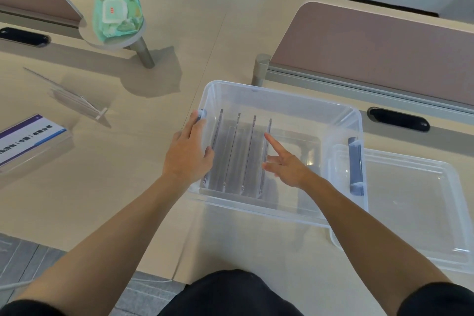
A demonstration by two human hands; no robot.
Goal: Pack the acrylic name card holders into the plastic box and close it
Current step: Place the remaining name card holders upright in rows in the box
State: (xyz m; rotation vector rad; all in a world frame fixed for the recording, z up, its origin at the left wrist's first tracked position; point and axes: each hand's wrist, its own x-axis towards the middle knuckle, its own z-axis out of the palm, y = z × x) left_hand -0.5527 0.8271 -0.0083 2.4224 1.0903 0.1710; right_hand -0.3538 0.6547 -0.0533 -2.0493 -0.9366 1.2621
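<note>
While the left hand (188, 154) lies over the left rim of the plastic box (307, 105), the right hand (287, 167) is down inside it. That is the whole story from the head view. The left fingers are stretched along the rim, reaching up to the blue latch (200, 114), and the thumb is tucked inside next to the leftmost holder. Over on the right, the index finger is straight, with its tip on the top edge of the rightmost holder. The rest of that hand is loosely spread and nothing is pinched.

Four acrylic name card holders (248, 151) stand on edge in a row in the left half of the box, parallel and slightly apart. The right half shows bare floor. The box sits open on the pale surface (154, 174), straight in front of the person.

The clear lid (410, 213) lies flat just right of the box, and its left edge shows through the box's right wall by the second blue latch (356, 167).

Well off to the left, two more wait outside: an empty clear holder (77, 100) and a holder with a printed card (28, 141), near the frame's edge. Farther back, a green wipes pack (118, 13) rests on a small round stand (112, 41).
</note>
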